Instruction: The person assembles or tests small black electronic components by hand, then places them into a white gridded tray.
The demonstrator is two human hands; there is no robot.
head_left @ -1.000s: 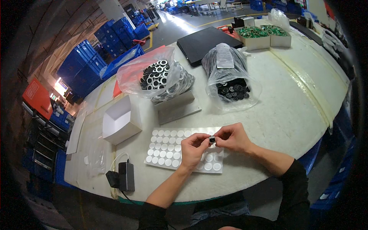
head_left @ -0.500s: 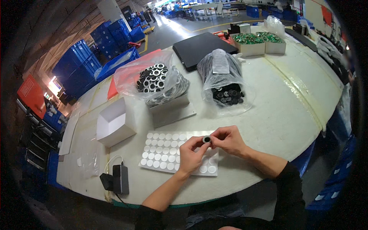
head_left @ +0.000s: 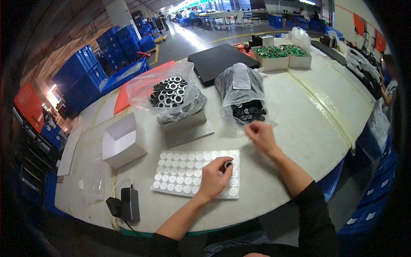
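Observation:
My left hand [head_left: 214, 179] is closed on a small ring [head_left: 228, 164], silver-rimmed with a dark centre, pinched between thumb and fingers. It hovers over a white sheet [head_left: 195, 194] carrying rows of round white stickers. My right hand [head_left: 263, 137] is at the mouth of a clear plastic bag [head_left: 222, 85] holding small black round parts [head_left: 248, 114]. Its fingers are curled and smeared by motion, so whether they hold anything cannot be told. To the left, another clear bag [head_left: 139, 88] is full of black and silver rings [head_left: 172, 91], leaning on a grey box-like stand [head_left: 188, 132].
An open white box [head_left: 124, 141] stands on the left, above a black power adapter [head_left: 130, 204] with a cable. At the back lie a black flat case [head_left: 222, 62] and boxes of green parts [head_left: 274, 53]. Blue crates [head_left: 85, 70] are stacked beyond the table. A person [head_left: 388, 88] is at the far right.
My right hand has left the ring and moved up and away to the bag of black parts. My left hand keeps the ring, slightly lower over the sheet. The view has shifted a little.

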